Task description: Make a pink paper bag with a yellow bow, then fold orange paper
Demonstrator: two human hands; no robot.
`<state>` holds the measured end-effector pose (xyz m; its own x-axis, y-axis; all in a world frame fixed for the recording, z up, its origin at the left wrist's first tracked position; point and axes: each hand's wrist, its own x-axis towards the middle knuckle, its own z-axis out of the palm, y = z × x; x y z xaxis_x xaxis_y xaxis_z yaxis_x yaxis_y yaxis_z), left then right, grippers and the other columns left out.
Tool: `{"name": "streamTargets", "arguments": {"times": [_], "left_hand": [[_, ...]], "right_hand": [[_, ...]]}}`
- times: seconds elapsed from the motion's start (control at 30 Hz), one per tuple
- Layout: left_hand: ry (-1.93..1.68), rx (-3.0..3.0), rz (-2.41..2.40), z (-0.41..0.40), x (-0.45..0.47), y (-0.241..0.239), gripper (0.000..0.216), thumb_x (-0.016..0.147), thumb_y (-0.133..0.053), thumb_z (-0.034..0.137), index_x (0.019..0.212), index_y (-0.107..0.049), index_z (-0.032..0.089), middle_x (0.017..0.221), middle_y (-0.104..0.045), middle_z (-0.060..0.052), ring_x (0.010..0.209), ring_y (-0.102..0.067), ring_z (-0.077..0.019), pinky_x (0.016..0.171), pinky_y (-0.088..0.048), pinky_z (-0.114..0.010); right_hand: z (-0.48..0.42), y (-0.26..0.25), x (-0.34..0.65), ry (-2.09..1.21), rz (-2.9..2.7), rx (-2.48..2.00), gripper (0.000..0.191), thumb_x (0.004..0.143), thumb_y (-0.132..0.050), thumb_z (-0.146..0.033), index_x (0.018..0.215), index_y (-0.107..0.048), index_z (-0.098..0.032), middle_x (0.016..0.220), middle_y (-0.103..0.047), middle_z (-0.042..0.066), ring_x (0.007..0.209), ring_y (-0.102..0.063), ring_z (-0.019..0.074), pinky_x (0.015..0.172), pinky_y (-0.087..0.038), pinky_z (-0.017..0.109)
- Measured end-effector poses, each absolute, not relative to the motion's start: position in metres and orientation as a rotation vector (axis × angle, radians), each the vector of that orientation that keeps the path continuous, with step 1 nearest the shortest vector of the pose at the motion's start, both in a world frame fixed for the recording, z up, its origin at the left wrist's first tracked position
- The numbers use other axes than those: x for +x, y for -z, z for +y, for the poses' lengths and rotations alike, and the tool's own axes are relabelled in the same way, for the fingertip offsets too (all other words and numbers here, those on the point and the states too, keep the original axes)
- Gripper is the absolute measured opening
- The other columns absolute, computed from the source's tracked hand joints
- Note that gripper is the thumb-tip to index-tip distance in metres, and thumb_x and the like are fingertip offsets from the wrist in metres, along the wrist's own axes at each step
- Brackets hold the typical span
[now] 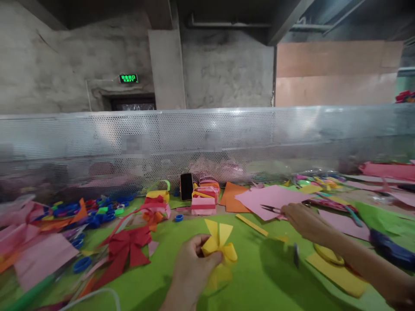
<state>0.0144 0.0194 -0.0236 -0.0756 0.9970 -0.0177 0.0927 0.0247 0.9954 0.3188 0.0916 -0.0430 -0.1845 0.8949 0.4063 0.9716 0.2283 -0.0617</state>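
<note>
My left hand [196, 265] pinches a yellow paper bow [220, 246] between thumb and fingers, above the green tabletop [253, 280]. Its loops and pointed tails spread upward and to the right. Over at the right, my right hand [301, 220] reaches across a pink paper sheet [270, 196]. From its fingers a pair of scissors [270, 209] points left, blades slightly apart; the fingers hide the handles. Below that forearm lie a yellow ring-shaped roll [329, 255] and a yellow paper piece [339, 276]. A yellow strip [252, 225] rests between the hands.
Red paper bows [129, 248], blue rings [82, 264] and pink paper [45, 259] crowd the left side. Small pink paper bags [203, 202] stand by a black phone [186, 187]. Behind them rises a perforated metal screen [194, 129]. A dark blue object [392, 248] lies far right.
</note>
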Motion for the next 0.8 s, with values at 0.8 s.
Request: {"name": "streamTargets", "arguments": {"times": [0.8], "left_hand": [[-1.326,1.049,1.15,0.023,0.017,0.034,0.032,0.047,-0.071,0.012,0.079,-0.067,0.014,0.073,-0.073,-0.004,0.063,-0.065,-0.0142,0.06,-0.048,-0.021]], "right_hand": [[0.019,0.052,0.211,0.264,-2.125,-0.954,0.042,0.098,-0.029,-0.04,0.093,-0.064,-0.019,0.071,-0.067,0.004,0.057,-0.066,0.0161,0.049,-0.051,0.025]]}}
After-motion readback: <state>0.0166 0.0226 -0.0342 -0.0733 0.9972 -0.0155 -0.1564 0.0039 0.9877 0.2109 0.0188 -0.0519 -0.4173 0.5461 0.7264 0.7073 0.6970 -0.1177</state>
